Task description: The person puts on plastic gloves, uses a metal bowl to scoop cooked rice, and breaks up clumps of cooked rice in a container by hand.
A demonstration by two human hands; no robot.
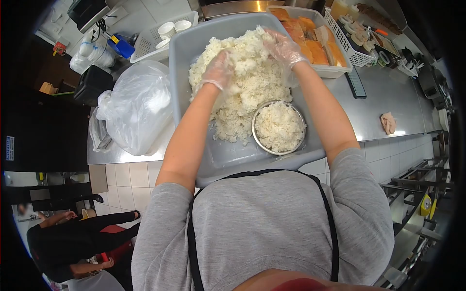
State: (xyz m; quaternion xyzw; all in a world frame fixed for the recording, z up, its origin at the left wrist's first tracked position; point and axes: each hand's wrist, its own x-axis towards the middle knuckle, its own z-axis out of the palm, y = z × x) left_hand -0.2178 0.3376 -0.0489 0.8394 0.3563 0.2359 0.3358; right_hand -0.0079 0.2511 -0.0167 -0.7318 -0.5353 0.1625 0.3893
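A large grey plastic tub [228, 167] holds a big heap of cooked white rice [257, 87]. My left hand [218, 70], in a clear plastic glove, grips rice on the left side of the heap, its fingertips partly sunk in. On the heap's upper right, my right hand [285, 48], gloved the same way, curls its fingers round rice, with the tips partly hidden. A round metal bowl [255, 127] filled with rice sits inside the tub at the near right, apart from both hands.
Behind the tub at right, a white bin [335, 72] holds orange fish fillets [315, 51]. A phone [357, 83] and a crumpled cloth [388, 123] lie on the steel counter [374, 106]. A clear plastic bag [138, 106] stands at left. Another person [73, 242] is at lower left.
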